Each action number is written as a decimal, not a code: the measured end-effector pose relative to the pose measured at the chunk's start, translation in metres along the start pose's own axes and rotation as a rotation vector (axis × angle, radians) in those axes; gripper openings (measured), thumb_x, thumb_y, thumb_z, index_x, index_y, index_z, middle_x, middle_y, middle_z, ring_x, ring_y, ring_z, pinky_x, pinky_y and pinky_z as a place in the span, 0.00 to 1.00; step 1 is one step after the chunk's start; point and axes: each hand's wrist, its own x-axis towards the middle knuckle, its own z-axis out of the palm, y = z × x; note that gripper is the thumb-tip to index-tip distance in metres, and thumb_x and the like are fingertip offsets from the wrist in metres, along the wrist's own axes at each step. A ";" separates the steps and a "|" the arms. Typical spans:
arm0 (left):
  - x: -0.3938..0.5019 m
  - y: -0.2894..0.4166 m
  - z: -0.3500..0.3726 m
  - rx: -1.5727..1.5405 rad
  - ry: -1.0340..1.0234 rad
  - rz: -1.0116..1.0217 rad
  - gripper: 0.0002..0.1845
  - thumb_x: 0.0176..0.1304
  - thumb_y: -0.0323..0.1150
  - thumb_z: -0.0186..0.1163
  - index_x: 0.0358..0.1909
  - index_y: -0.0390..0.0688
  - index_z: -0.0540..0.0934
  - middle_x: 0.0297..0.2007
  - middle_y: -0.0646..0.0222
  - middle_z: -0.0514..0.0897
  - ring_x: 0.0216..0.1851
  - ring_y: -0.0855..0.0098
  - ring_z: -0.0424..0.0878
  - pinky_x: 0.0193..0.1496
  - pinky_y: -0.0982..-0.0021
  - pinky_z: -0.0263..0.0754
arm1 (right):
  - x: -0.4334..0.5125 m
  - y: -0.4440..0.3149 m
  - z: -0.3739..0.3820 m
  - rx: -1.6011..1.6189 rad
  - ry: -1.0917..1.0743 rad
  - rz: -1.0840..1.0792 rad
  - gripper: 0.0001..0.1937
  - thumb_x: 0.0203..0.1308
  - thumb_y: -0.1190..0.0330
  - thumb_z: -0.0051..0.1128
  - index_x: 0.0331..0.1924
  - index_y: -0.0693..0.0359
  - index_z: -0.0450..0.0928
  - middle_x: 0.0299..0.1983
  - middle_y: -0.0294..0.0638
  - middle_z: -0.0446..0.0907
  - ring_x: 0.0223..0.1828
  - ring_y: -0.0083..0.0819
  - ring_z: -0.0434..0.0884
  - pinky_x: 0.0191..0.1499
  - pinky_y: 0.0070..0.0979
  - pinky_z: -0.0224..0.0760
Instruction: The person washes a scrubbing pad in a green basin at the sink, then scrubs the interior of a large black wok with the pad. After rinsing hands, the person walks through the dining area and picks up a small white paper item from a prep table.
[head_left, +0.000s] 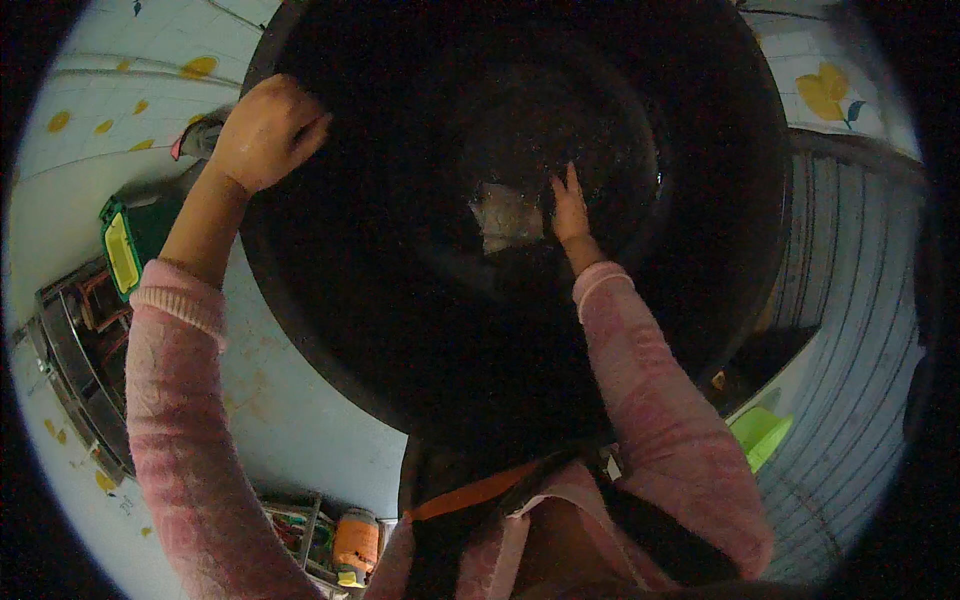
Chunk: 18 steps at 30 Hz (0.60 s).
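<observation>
A very large, round black tub takes up most of the view before me, its inside dark. My left hand is curled over the tub's left rim, fingers bent inward. Deep inside, my right hand reaches toward the bottom with two fingers apart and nothing visible in them. Just left of those fingers lies a pale, ragged-edged patch; whether it is a sheet of something or light reflected in water, I cannot tell. Wet-looking glints show around the bottom.
Left of the tub stand a green container with a yellow-green part and a dark rack. An orange-labelled jar sits at lower left beside a divided holder. A lime-green bowl is at right, near a ribbed panel.
</observation>
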 end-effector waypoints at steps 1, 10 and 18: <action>-0.002 -0.003 0.000 0.019 0.008 0.005 0.10 0.58 0.33 0.63 0.24 0.39 0.80 0.29 0.56 0.82 0.39 0.51 0.78 0.47 0.56 0.75 | 0.000 -0.002 -0.006 -0.007 0.009 -0.057 0.36 0.46 0.93 0.50 0.65 0.65 0.72 0.78 0.56 0.48 0.73 0.54 0.63 0.70 0.36 0.66; -0.020 -0.013 -0.008 0.131 -0.062 0.009 0.08 0.57 0.33 0.62 0.24 0.41 0.80 0.29 0.56 0.83 0.38 0.49 0.79 0.48 0.53 0.74 | 0.041 -0.010 -0.054 -0.128 -0.001 -0.223 0.29 0.49 0.87 0.52 0.60 0.63 0.76 0.70 0.59 0.65 0.61 0.58 0.75 0.65 0.40 0.70; -0.209 0.087 0.006 -0.238 0.363 -0.510 0.15 0.58 0.32 0.65 0.47 0.44 0.82 0.44 0.58 0.83 0.49 0.52 0.78 0.56 0.55 0.72 | -0.022 -0.013 -0.112 -0.281 -0.309 -0.503 0.22 0.58 0.83 0.48 0.58 0.64 0.78 0.55 0.55 0.81 0.54 0.46 0.81 0.57 0.40 0.75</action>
